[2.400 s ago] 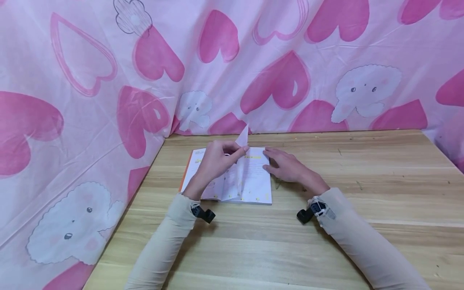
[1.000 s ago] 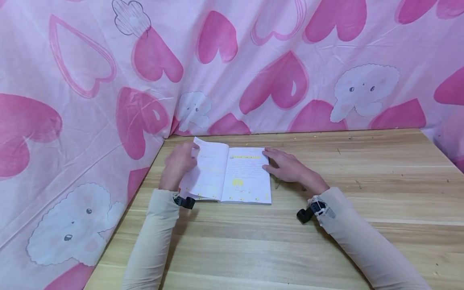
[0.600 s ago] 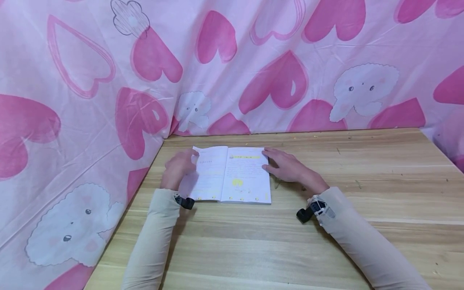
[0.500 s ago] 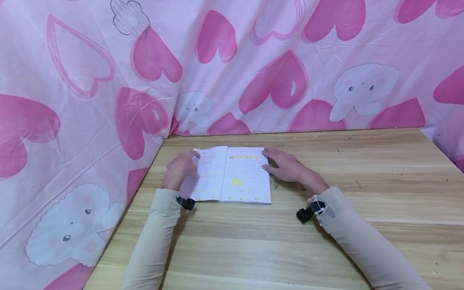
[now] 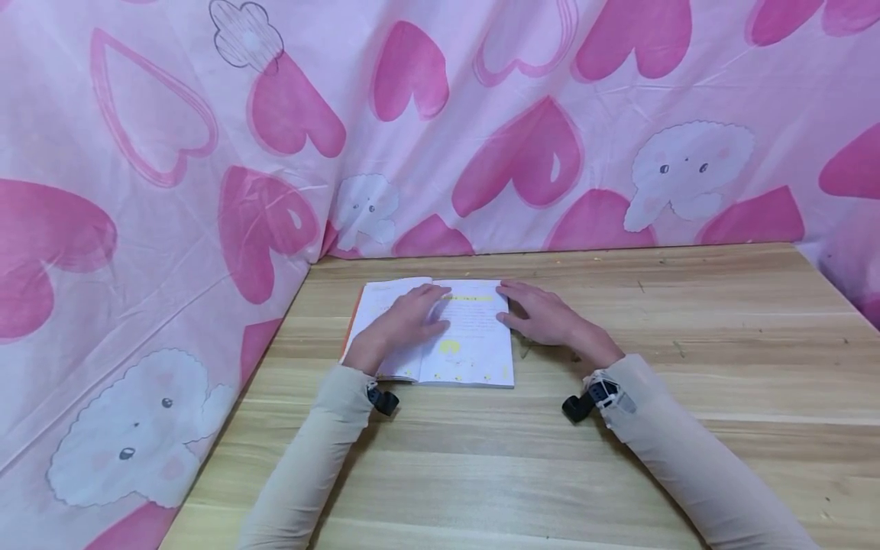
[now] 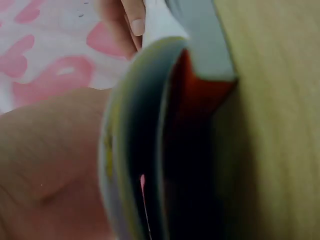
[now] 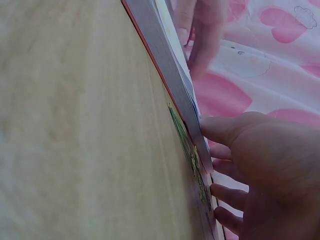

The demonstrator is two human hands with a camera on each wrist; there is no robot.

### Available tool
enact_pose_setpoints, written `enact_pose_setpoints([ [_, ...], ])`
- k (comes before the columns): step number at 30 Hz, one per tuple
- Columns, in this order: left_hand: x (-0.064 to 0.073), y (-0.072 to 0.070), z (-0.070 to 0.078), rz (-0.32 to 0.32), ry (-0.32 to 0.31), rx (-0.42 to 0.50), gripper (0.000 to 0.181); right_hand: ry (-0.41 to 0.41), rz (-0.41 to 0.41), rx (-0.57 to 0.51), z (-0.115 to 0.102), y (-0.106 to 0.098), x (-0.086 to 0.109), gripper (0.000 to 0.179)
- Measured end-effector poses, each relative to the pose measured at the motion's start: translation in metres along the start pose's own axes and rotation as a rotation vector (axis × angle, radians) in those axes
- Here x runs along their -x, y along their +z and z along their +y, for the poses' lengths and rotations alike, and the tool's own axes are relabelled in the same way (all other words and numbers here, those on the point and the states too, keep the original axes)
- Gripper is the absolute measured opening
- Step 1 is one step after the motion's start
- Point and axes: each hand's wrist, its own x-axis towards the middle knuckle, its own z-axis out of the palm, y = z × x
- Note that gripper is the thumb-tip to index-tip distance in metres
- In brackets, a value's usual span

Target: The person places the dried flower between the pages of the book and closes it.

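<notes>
An open book with white pages, yellow print and an orange cover edge lies on the table. My left hand is over its left page and middle fold, thumb and fingers apart and reaching toward the right page; nothing is seen between them. At the book's right edge rests my right hand, its fingers and thumb touching the page border. In the right wrist view, the right thumb meets the edge of the page block. The left wrist view shows the left page side bowed up close to the camera.
The wooden table stretches in front and to the right. Pink heart-patterned cloth hangs along the back and left. Thin green sprigs lie beside the book's right edge. A small black camera sits on each wrist.
A page lifted by my left hand went over to the left and was pressed flat there. The left hand then let go and moved back right over the fold. My right hand stayed put.
</notes>
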Motion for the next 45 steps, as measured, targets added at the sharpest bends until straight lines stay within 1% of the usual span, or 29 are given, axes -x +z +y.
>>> enact_pose_setpoints([
  [1, -0.001, 0.004, 0.001, -0.038, -0.002, 0.008, 0.067, -0.002, 0.002, -0.001, 0.0, 0.0, 0.0, 0.07],
  [2, -0.001, 0.008, 0.002, -0.081, -0.018, 0.014, 0.072, -0.001, 0.005, -0.003, 0.001, -0.001, 0.0, 0.07],
  [5, -0.001, 0.015, 0.0, -0.151, -0.065, 0.04, 0.085, -0.001, 0.02, -0.023, 0.001, -0.002, 0.001, 0.069],
  [6, 0.0, 0.016, 0.0, -0.165, -0.073, 0.047, 0.089, 0.0, 0.03, -0.034, 0.002, -0.002, 0.0, 0.067],
  [9, 0.002, 0.017, 0.0, -0.187, -0.079, 0.056, 0.092, -0.013, 0.106, -0.043, 0.004, -0.003, -0.001, 0.06],
  [11, 0.003, 0.017, -0.002, -0.192, -0.087, 0.059, 0.093, -0.018, 0.189, -0.031, 0.006, -0.006, -0.001, 0.051],
  [13, 0.005, 0.016, -0.002, -0.191, -0.082, 0.064, 0.092, -0.005, 0.264, 0.0, 0.008, -0.01, 0.001, 0.044],
  [15, 0.004, 0.017, -0.004, -0.192, -0.076, 0.075, 0.093, 0.014, 0.307, 0.02, 0.011, -0.015, 0.006, 0.036],
  [16, 0.005, 0.017, -0.004, -0.191, -0.072, 0.079, 0.093, 0.026, 0.314, 0.027, 0.011, -0.016, 0.009, 0.032],
  [19, 0.006, 0.018, -0.005, -0.184, -0.061, 0.09, 0.093, 0.064, 0.286, 0.061, 0.013, -0.02, 0.019, 0.02],
  [21, 0.006, 0.018, -0.006, -0.176, -0.058, 0.085, 0.093, 0.084, 0.256, 0.092, 0.013, -0.022, 0.024, 0.017],
  [26, 0.006, 0.019, -0.007, -0.164, -0.058, 0.065, 0.093, 0.139, 0.197, 0.144, 0.013, -0.022, 0.028, 0.031],
  [30, 0.005, 0.018, -0.007, -0.171, -0.058, 0.068, 0.092, 0.155, 0.171, 0.147, 0.014, -0.021, 0.026, 0.029],
  [33, 0.006, 0.017, -0.007, -0.174, -0.066, 0.083, 0.093, 0.155, 0.167, 0.13, 0.016, -0.021, 0.025, 0.023],
  [38, 0.008, 0.014, -0.007, -0.172, -0.089, 0.101, 0.103, 0.156, 0.171, 0.076, 0.018, -0.023, 0.024, 0.018],
  [41, 0.008, 0.013, -0.008, -0.173, -0.093, 0.101, 0.105, 0.131, 0.167, 0.061, 0.02, -0.024, 0.024, 0.022],
  [45, 0.008, 0.014, -0.009, -0.175, -0.092, 0.099, 0.105, 0.075, 0.141, 0.046, 0.022, -0.024, 0.025, 0.028],
])
